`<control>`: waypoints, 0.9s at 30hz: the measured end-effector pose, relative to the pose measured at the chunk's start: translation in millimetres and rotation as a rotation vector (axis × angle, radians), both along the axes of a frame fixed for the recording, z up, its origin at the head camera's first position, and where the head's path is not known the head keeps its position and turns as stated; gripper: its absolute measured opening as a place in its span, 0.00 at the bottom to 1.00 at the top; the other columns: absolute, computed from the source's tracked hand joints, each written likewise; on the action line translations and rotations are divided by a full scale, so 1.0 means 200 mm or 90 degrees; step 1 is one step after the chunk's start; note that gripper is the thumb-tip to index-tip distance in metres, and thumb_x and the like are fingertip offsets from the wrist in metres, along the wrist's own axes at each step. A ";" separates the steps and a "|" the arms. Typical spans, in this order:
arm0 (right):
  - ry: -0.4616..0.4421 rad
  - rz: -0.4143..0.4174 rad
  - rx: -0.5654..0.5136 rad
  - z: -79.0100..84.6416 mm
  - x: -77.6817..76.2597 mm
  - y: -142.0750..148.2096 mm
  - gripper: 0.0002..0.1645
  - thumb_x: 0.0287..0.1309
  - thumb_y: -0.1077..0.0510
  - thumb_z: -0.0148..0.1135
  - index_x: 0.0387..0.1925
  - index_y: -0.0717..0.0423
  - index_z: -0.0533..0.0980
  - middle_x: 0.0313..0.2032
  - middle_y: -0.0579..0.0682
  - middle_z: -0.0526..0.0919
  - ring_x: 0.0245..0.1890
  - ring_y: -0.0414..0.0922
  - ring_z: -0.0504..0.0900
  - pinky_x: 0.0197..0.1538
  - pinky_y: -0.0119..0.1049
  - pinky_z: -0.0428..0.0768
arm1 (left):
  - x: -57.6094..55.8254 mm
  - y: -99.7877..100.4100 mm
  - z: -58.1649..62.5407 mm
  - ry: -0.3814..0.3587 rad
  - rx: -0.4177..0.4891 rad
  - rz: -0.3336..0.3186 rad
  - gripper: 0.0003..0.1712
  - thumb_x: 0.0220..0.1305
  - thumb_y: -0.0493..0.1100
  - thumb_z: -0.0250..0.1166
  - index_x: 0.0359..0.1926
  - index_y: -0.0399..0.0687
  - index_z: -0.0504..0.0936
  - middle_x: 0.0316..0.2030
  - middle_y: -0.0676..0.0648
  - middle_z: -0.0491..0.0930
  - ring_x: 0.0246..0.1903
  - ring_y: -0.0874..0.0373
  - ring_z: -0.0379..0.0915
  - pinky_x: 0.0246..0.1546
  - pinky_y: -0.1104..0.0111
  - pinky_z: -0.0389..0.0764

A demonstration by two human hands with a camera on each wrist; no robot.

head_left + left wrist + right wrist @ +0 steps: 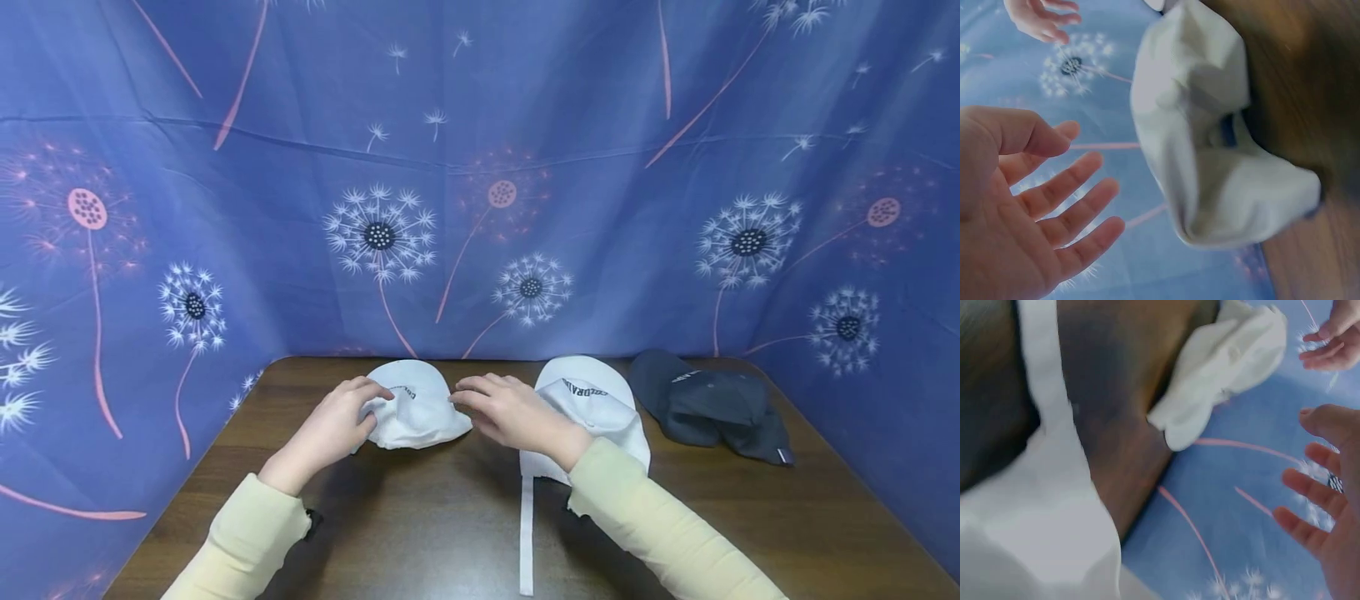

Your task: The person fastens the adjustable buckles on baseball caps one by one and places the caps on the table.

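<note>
A white baseball cap (416, 417) with dark lettering lies crumpled on the wooden table, between the two hands. My left hand (333, 425) is over its left side, fingers loosely bent; in the left wrist view the left hand (1041, 206) holds nothing and looks apart from the cap (1172, 106). On the other side, my right hand (517, 412) hovers with relaxed fingers and partly covers a second white cap (592, 404). In the right wrist view the right hand (1335, 506) is free of both the crumpled cap (1229, 369) and the nearer white cap (1035, 525).
A black cap (712, 408) lies at the right, beside the second white cap. From that white cap a long white strap (527, 533) runs toward the table's front. A blue curtain (465, 167) with dandelion prints rises behind and beside the table (427, 533).
</note>
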State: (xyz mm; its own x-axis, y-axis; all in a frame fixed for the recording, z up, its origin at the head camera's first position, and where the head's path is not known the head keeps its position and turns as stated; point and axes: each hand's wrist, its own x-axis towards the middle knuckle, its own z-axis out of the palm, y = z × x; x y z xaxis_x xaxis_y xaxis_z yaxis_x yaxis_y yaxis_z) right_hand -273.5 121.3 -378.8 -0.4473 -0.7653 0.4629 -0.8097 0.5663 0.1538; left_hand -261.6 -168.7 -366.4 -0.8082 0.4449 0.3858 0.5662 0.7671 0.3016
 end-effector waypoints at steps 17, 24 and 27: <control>-0.003 -0.047 -0.028 0.15 0.11 0.46 0.31 0.43 0.55 0.74 0.52 0.50 0.75 0.54 0.50 0.76 0.56 0.50 0.73 0.53 0.50 0.74 | 0.07 0.36 0.09 0.057 0.038 -0.118 0.16 0.57 0.38 0.65 0.48 0.48 0.80 0.47 0.50 0.78 0.50 0.54 0.74 0.51 0.60 0.74; -0.003 -0.081 -0.025 0.13 0.15 0.61 0.33 0.40 0.53 0.74 0.53 0.49 0.75 0.55 0.50 0.76 0.55 0.50 0.73 0.45 0.51 0.76 | 0.03 0.50 0.06 0.031 0.039 -0.151 0.16 0.59 0.41 0.64 0.50 0.51 0.80 0.49 0.52 0.77 0.52 0.55 0.72 0.52 0.59 0.73; -0.010 -0.091 -0.026 0.11 0.16 0.66 0.33 0.41 0.52 0.74 0.53 0.48 0.75 0.55 0.50 0.76 0.55 0.49 0.73 0.44 0.50 0.76 | 0.02 0.55 0.04 0.033 0.044 -0.164 0.16 0.59 0.41 0.65 0.50 0.50 0.80 0.49 0.51 0.76 0.52 0.55 0.72 0.53 0.60 0.72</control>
State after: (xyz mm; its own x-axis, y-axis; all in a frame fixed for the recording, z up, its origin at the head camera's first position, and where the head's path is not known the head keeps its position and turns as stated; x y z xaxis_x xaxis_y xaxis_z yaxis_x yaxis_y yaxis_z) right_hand -241.5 253.4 -357.1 -0.5578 -0.6740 0.4843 -0.7222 0.6817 0.1169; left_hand -258.3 -57.9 -359.0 -0.6504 0.6043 0.4602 0.7558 0.5749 0.3133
